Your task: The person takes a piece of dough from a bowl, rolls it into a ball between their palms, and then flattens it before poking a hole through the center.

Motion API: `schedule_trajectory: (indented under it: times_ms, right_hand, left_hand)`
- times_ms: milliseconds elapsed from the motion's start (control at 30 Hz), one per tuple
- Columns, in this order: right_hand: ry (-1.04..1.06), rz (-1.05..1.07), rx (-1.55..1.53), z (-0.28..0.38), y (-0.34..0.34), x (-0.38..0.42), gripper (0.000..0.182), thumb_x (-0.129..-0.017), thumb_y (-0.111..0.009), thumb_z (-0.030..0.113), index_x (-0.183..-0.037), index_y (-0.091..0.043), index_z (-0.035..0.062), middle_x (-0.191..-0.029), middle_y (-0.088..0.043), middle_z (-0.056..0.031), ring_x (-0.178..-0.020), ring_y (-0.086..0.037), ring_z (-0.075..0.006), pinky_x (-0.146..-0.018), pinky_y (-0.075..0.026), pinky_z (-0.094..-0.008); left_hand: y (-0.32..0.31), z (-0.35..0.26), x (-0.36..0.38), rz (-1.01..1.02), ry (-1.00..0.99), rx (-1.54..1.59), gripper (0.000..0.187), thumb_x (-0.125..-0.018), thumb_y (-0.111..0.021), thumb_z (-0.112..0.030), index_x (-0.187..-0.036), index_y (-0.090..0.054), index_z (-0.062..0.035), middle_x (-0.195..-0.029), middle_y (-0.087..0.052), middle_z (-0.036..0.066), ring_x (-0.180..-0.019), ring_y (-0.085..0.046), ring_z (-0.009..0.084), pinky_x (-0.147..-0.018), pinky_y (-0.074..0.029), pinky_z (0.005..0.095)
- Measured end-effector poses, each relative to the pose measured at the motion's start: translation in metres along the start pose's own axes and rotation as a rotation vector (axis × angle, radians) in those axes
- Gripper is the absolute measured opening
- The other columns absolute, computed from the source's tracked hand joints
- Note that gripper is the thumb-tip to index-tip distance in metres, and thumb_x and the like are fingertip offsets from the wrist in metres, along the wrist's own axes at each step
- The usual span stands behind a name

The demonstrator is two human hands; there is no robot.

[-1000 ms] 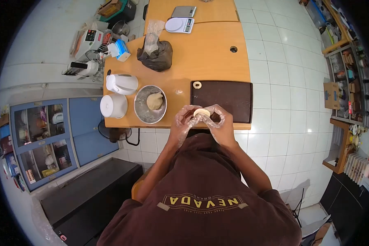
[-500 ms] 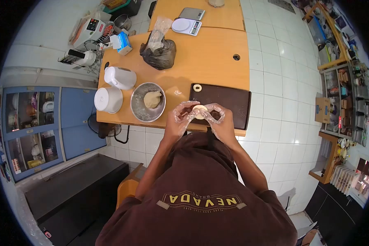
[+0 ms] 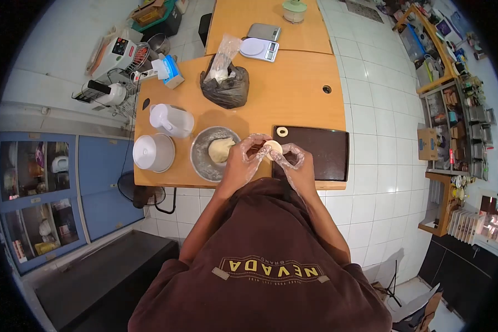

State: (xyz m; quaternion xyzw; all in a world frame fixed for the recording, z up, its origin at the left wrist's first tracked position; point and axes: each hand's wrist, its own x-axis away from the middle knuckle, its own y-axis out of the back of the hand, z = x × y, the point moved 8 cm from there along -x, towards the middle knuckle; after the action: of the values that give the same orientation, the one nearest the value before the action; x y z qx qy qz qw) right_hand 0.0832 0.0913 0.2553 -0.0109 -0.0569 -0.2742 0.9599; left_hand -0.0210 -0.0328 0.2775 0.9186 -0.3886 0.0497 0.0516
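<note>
A small flattened round of dough is pinched between both hands near the front edge of the table. My left hand, floury, grips its left side with fingers and thumb. On its right side, my right hand, also floury, holds it the same way. The dark rectangular tray lies beneath and to the right of the hands. A small dough ring rests in the tray's upper left corner. Left of the hands, a metal bowl contains a larger lump of dough.
A white pitcher and a white tub stand left of the bowl. Behind are a black plastic bag, a blue box, a white scale and a grey scale. Blue cabinets are at the left.
The camera view has shifted, so the table things appear lower and farther right. Both hands still hold the dough round, and their fingers have moved slightly around it.
</note>
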Motion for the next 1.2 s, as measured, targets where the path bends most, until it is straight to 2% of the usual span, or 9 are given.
schedule_trajectory:
  times_ms: [200, 300, 400, 500, 600, 700, 800, 1000, 1200]
  right_hand:
    - [-0.020, -0.020, 0.047, 0.014, -0.040, -0.007, 0.017, -0.093, -0.078, 0.009, -0.103, -0.074, -0.0034, -0.090, -0.073, -0.0034, -0.085, -0.061, -0.0062, -0.078, -0.051, -0.0268]
    - [-0.007, -0.062, -0.025, 0.010, -0.061, -0.009, 0.017, -0.093, -0.077, 0.008, -0.105, -0.074, -0.0035, -0.091, -0.073, -0.0034, -0.085, -0.061, -0.0069, -0.078, -0.051, -0.0271]
    - [-0.011, -0.099, -0.124, 0.006, -0.084, -0.006, 0.016, -0.093, -0.077, 0.008, -0.105, -0.074, -0.0034, -0.092, -0.073, -0.0031, -0.086, -0.062, -0.0078, -0.078, -0.051, -0.0272]
    - [-0.009, -0.104, -0.137, 0.006, -0.107, -0.003, 0.016, -0.093, -0.077, 0.008, -0.104, -0.074, -0.0027, -0.092, -0.072, -0.0028, -0.086, -0.062, -0.0082, -0.078, -0.051, -0.0275]
    - [-0.065, -0.099, -0.115, 0.005, -0.129, 0.000, 0.016, -0.093, -0.078, 0.009, -0.103, -0.073, -0.0024, -0.092, -0.071, -0.0023, -0.086, -0.061, -0.0076, -0.076, -0.051, -0.0274]
    - [-0.039, -0.099, -0.070, -0.002, -0.147, -0.001, 0.016, -0.093, -0.078, 0.010, -0.102, -0.073, -0.0024, -0.091, -0.070, -0.0019, -0.085, -0.060, -0.0066, -0.074, -0.051, -0.0267]
    - [-0.043, -0.105, -0.059, -0.008, -0.157, 0.003, 0.016, -0.094, -0.078, 0.010, -0.103, -0.073, -0.0024, -0.089, -0.069, -0.0016, -0.084, -0.060, -0.0063, -0.073, -0.050, -0.0259]
    - [-0.047, -0.154, -0.066, -0.009, -0.169, 0.010, 0.012, -0.095, -0.076, 0.008, -0.100, -0.071, -0.0021, -0.089, -0.068, -0.0008, -0.085, -0.059, -0.0062, -0.077, -0.049, -0.0254]
    - [-0.048, -0.129, -0.054, -0.013, -0.174, 0.016, 0.012, -0.095, -0.075, 0.007, -0.099, -0.067, -0.0009, -0.089, -0.064, -0.0008, -0.085, -0.058, -0.0070, -0.075, -0.050, -0.0256]
  left_hand:
    - [0.049, 0.011, 0.005, 0.077, 0.028, -0.073, 0.025, -0.101, -0.065, -0.005, -0.124, -0.064, 0.0046, -0.113, -0.070, 0.007, -0.104, -0.066, 0.0137, -0.096, -0.051, 0.0299]
    - [0.064, 0.017, 0.010, 0.108, 0.039, 0.178, 0.026, -0.100, -0.066, -0.005, -0.124, -0.064, 0.0041, -0.114, -0.070, 0.007, -0.105, -0.065, 0.0136, -0.097, -0.051, 0.0298]
    - [0.082, 0.020, 0.014, 0.156, 0.015, 0.190, 0.028, -0.099, -0.067, -0.007, -0.125, -0.064, 0.0040, -0.116, -0.070, 0.007, -0.107, -0.065, 0.0131, -0.098, -0.050, 0.0300]
    - [0.108, 0.025, 0.017, 0.148, 0.033, 0.125, 0.027, -0.099, -0.068, -0.004, -0.124, -0.065, 0.0044, -0.111, -0.070, 0.007, -0.106, -0.066, 0.0139, -0.097, -0.053, 0.0300]
    - [0.128, 0.020, 0.023, 0.076, 0.063, 0.244, 0.028, -0.097, -0.069, -0.002, -0.123, -0.065, 0.0050, -0.111, -0.071, 0.008, -0.104, -0.067, 0.0144, -0.096, -0.054, 0.0303]
    - [0.147, 0.026, 0.025, 0.049, 0.081, 0.100, 0.027, -0.097, -0.069, -0.002, -0.123, -0.066, 0.0056, -0.110, -0.072, 0.010, -0.103, -0.069, 0.0157, -0.095, -0.055, 0.0312]
    - [0.157, 0.038, 0.023, 0.126, -0.042, -0.015, 0.026, -0.097, -0.069, -0.002, -0.121, -0.067, 0.0055, -0.111, -0.073, 0.011, -0.102, -0.070, 0.0163, -0.094, -0.056, 0.0318]
    - [0.159, 0.038, 0.022, 0.146, 0.030, 0.215, 0.029, -0.097, -0.069, -0.005, -0.124, -0.068, 0.0041, -0.113, -0.073, 0.009, -0.105, -0.067, 0.0141, -0.094, -0.054, 0.0305]
    - [0.158, 0.046, 0.018, 0.210, 0.019, 0.186, 0.026, -0.097, -0.069, -0.002, -0.122, -0.070, 0.0032, -0.108, -0.074, 0.009, -0.101, -0.070, 0.0148, -0.093, -0.055, 0.0299]
